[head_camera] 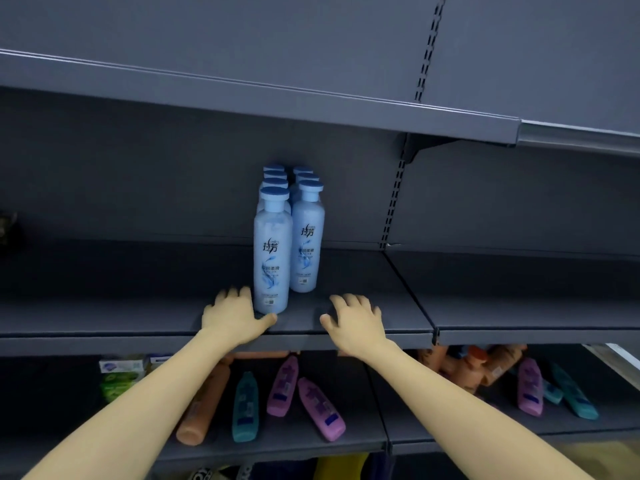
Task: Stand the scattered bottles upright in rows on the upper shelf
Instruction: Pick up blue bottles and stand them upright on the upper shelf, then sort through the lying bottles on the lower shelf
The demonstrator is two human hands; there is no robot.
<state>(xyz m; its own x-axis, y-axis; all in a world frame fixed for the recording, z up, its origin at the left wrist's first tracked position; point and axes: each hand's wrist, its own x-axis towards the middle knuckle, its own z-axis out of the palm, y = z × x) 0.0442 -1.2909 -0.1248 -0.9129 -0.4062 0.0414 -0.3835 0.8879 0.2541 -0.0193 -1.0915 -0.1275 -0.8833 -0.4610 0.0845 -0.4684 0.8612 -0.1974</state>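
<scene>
Blue "拉芳" bottles (272, 251) upright

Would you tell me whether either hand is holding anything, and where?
Right hand holds nothing. Left hand touches the front bottle at its base; grip cannot be told.

Beside the left hand (232, 315) stood pale blue plastic bottles (272, 258) with darker blue round caps (274, 194), dark script and a blue leaf swirl. The metal shelf (138, 317) under the right hand (356, 323) was dark grey. Below the hands lay purple squeeze bottles (320, 408) with blue patches, teal ones (245, 408) and an orange one (204, 407).
</scene>
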